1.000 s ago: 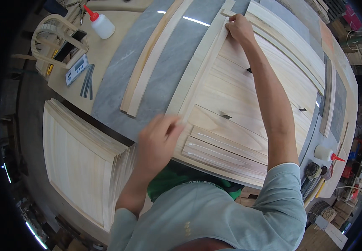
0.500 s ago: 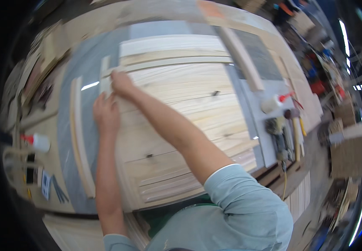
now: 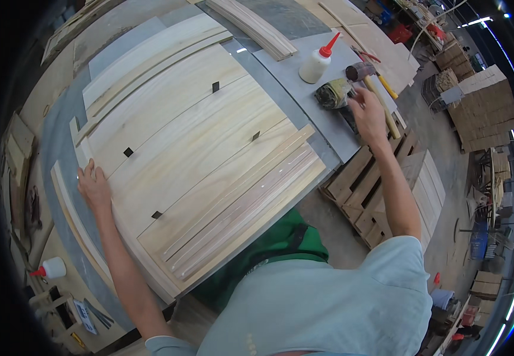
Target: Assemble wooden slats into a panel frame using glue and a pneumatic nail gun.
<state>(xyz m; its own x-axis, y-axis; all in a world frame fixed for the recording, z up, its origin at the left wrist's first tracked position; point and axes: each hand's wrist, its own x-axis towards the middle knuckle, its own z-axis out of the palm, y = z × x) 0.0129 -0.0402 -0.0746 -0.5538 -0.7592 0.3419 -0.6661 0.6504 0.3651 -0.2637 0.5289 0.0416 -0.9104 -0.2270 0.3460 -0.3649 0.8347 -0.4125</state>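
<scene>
A pale wooden panel (image 3: 209, 142) made of joined boards lies in front of me, with small dark patches along its seams. At its left edge, my left hand (image 3: 95, 187) rests on the frame strip (image 3: 127, 231), fingers apart and holding nothing. Off to the right, my right hand (image 3: 369, 115) curls its fingers at a dark hand tool that looks like an air nail gun (image 3: 333, 95), its head wrapped in tape. Part of the tool is hidden behind the hand. Beside it are a mallet (image 3: 360, 72) and a white glue bottle (image 3: 316, 65) with a red nozzle.
Loose wooden strips (image 3: 239, 202) lie across the panel's near side, and a long strip (image 3: 156, 80) crosses its far side. More strips (image 3: 251, 26) lie beyond. A second glue bottle (image 3: 54, 267) is at the left. A wooden pallet (image 3: 357, 190) stands right of the table.
My right hand has left the strip at the panel's far left corner and reached right to the tool. My left hand has moved down the left edge. The view has turned right.
</scene>
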